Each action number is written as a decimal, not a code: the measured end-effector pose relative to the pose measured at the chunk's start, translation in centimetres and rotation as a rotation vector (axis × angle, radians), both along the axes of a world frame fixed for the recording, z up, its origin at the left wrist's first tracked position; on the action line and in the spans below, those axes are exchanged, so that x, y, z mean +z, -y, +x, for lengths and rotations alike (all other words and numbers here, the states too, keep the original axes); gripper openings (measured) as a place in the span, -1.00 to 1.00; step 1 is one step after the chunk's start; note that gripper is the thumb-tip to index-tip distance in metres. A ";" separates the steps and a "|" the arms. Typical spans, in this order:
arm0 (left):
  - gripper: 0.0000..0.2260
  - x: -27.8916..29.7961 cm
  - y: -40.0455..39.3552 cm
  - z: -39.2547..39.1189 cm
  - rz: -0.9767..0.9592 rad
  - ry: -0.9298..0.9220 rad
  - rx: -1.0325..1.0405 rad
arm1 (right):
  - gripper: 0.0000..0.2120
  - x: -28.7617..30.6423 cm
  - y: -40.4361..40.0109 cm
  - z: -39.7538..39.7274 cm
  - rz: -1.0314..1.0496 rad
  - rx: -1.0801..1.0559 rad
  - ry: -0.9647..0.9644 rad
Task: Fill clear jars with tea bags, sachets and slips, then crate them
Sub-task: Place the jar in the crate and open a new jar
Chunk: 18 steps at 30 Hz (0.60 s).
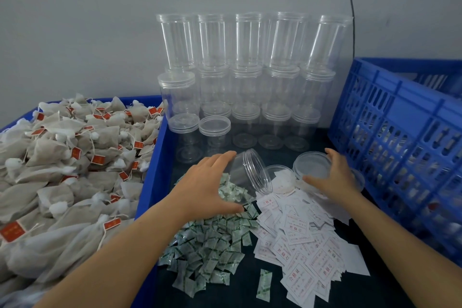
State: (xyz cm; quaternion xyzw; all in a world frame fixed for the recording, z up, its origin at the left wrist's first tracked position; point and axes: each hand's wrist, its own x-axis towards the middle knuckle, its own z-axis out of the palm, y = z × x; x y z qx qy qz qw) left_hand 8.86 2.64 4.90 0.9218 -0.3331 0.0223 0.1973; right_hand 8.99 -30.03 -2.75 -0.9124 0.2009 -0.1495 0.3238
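My left hand (208,182) grips an open clear jar (248,171) tilted on its side, mouth facing right, above the pile of green-and-white sachets (207,245). My right hand (332,177) holds a clear lid (312,165) by its rim, just right of the jar's mouth. White paper slips with red print (300,237) lie spread under and in front of the right hand. A blue bin heaped with tea bags with red tags (62,170) fills the left side.
Stacked empty clear jars (245,77) with lids stand in rows against the grey wall. A blue slatted crate (400,137) holding filled jars sits at the right. More loose lids (277,170) lie by the slips on the dark work surface (225,292).
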 end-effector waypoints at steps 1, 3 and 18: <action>-0.01 -0.1 0.0 0.0 -0.009 -0.009 0.003 | -0.05 0.0 -0.1 0.1 -0.053 -0.005 -0.038; 0.00 -0.2 0.0 0.1 -0.038 -0.033 0.013 | -0.04 0.1 -0.3 0.2 -0.125 -0.007 -0.095; -0.12 0.4 0.3 0.0 -0.438 -0.283 0.061 | -0.16 5.2 -11.5 -5.3 0.546 0.574 0.076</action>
